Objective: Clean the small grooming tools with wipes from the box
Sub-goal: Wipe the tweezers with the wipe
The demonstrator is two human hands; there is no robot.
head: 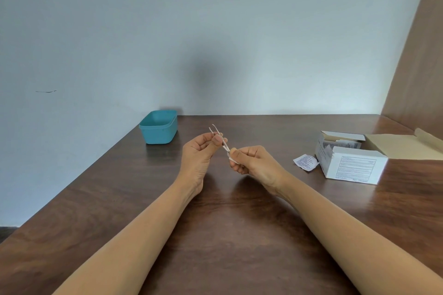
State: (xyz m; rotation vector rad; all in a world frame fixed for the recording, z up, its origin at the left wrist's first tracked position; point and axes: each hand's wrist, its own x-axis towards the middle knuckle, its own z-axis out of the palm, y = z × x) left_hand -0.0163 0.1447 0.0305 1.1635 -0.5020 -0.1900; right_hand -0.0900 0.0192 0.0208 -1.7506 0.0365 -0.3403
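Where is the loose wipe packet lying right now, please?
In the head view, the packet lies flat on the table on the right side, just left of the open white box, between it and the right hand.

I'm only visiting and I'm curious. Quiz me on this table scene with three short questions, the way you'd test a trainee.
1. True or false: the tweezers are lying flat on the table.
2. Where does the open white box sit? A) to the right of both hands B) to the left of both hands C) under the left forearm
3. Fill the gap: the right hand pinches a white ___ around the tweezers' nearer end.

Key: 1 false, the left hand holds them up off the table; 2 A; 3 wipe.
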